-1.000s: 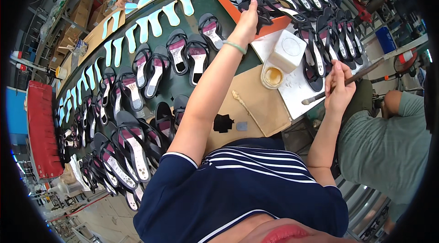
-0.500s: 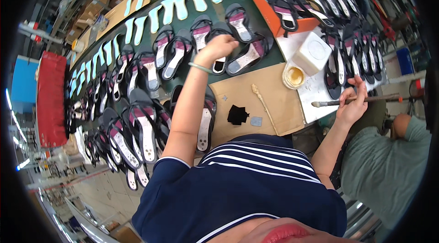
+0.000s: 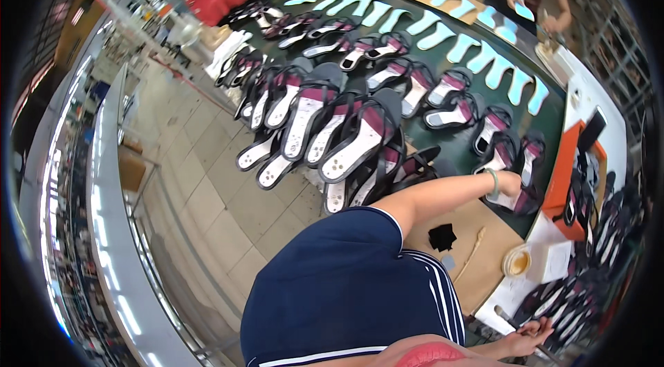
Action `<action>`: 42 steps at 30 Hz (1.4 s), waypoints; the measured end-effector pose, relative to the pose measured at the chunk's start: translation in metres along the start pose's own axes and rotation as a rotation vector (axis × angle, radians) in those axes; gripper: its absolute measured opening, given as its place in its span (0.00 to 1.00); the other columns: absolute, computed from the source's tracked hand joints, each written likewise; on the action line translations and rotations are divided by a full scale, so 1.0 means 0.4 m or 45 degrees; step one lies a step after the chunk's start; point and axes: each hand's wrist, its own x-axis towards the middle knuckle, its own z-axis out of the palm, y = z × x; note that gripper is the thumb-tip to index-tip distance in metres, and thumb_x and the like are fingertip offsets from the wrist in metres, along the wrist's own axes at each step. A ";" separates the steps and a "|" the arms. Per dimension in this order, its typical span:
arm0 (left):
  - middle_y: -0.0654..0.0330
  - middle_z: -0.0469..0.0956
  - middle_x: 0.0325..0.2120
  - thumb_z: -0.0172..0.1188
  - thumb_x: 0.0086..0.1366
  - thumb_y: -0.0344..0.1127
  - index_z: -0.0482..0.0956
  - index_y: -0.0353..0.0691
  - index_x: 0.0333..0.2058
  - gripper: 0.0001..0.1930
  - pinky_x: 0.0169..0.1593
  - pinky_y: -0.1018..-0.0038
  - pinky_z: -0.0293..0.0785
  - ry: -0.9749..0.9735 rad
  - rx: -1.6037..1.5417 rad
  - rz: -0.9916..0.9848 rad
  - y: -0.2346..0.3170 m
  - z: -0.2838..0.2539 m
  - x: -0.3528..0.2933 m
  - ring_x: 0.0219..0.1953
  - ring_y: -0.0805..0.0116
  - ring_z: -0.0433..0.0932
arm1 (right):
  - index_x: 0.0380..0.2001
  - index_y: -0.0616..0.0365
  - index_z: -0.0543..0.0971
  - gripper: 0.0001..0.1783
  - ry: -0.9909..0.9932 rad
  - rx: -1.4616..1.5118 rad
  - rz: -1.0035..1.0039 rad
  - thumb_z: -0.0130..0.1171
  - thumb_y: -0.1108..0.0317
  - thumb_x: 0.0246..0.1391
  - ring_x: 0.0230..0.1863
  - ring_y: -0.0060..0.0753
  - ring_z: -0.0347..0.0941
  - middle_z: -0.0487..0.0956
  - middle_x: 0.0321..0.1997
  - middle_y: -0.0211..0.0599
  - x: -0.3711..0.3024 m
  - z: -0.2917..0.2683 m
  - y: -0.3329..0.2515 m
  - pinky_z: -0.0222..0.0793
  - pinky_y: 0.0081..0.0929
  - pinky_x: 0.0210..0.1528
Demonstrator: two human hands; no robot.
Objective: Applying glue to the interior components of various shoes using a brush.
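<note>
Seemingly partway: strapped sandals point(image 3: 360, 144) left of cardboard point(image 3: 487, 263), black patches point(image 3: 443, 236) loose on it | left hand point(image 3: 510, 184) at one sandal point(image 3: 528, 200) over cardboard's far edge, grip unclear | right hand point(image 3: 529, 337) clasping brush point(image 3: 510, 318), right of cardboard.

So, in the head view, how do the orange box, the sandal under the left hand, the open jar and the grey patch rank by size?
Largest to smallest, as they look:
1. Orange box
2. Sandal, partly covered
3. Open jar
4. Grey patch
</note>
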 end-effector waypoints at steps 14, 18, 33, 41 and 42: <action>0.65 0.69 0.18 0.54 0.61 0.36 0.75 0.44 0.28 0.05 0.28 0.64 0.63 -0.002 -1.418 -0.416 0.064 -0.017 -0.033 0.22 0.67 0.66 | 0.47 0.72 0.73 0.29 0.086 0.046 0.121 0.51 0.50 0.62 0.15 0.14 0.58 0.77 0.30 0.37 0.005 -0.009 -0.031 0.46 0.13 0.14; 0.59 0.77 0.23 0.47 0.64 0.35 0.77 0.41 0.29 0.10 0.30 0.60 0.72 -0.039 -2.042 -0.427 0.144 -0.004 -0.114 0.27 0.62 0.78 | 0.45 0.71 0.74 0.23 0.203 0.064 0.220 0.50 0.56 0.63 0.18 0.16 0.60 0.79 0.30 0.41 -0.044 0.032 -0.106 0.55 0.15 0.21; 0.57 0.80 0.32 0.43 0.70 0.42 0.77 0.31 0.37 0.19 0.41 0.69 0.70 0.320 -1.820 -0.427 0.191 0.063 -0.069 0.34 0.68 0.77 | 0.35 0.70 0.74 0.22 0.135 0.140 0.022 0.47 0.57 0.66 0.11 0.23 0.65 0.75 0.25 0.43 -0.090 0.030 -0.126 0.49 0.16 0.09; 0.52 0.79 0.34 0.44 0.70 0.46 0.76 0.27 0.39 0.23 0.42 0.67 0.70 0.463 -1.694 -0.391 0.198 0.104 -0.062 0.35 0.63 0.76 | 0.34 0.70 0.75 0.23 0.126 0.171 -0.013 0.46 0.56 0.66 0.11 0.24 0.65 0.75 0.25 0.44 -0.091 0.044 -0.149 0.49 0.17 0.10; 0.52 0.79 0.34 0.44 0.70 0.46 0.76 0.26 0.39 0.23 0.42 0.67 0.70 0.485 -1.639 -0.390 0.197 0.109 -0.058 0.35 0.62 0.76 | 0.34 0.70 0.75 0.23 0.137 0.168 -0.016 0.46 0.56 0.66 0.11 0.24 0.65 0.75 0.25 0.44 -0.091 0.041 -0.149 0.49 0.17 0.10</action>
